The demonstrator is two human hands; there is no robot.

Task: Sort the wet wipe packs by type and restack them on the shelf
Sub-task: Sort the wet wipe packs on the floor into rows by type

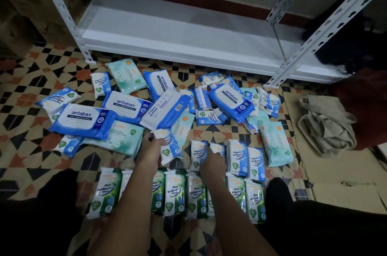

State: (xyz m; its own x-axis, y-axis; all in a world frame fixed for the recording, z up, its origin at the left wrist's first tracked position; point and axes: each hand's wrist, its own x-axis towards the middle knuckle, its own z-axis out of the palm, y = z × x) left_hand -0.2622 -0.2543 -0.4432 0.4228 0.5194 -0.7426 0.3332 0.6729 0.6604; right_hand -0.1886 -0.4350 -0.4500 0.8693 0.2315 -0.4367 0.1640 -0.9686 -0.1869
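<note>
A: Wet wipe packs, most are on the floor in front of the shelf (188,31), none on it yet. We've got a green pine row (176,193) nearest us, a short blue fragrance-free row (243,157) just behind it, and a loose heap further back: big blue packs (83,119), pale teal packs (274,142), more small blue ones.

B: And our hands?

A: Left hand (150,149) has its fingers curled round a small blue pack (169,144), lifted at a tilt next to the blue row. Right hand (211,161) lies on the left end of that row, fingers reaching fwd onto a pack; can't tell if it's pinching or just pressing.

B: How do they handle, d'you reckon?

A: Soft pouches, prob. squashy and a bit heavy for their size since they're wet inside. Film looks glossy, so slippery; we'd grip across the middle w/ thumb one side, fingers the other, not by the crimped ends. Not fragile, but the flap lids on the big ones could pop if we squeeze there.

B: Will they stack ok?

A: Flat, yes. Stood on edge like our rows they lean on each other, so likely to topple on a smooth shelf.

B: Floor and room?

A: Patterned tile floor (31,92), flattened cardboard (335,188) to the right w/ a beige cloth bag (326,126) on it. White metal shelf, slotted posts, bottom board bare. Room's dim, dark bag (343,46) behind the right post.
</note>
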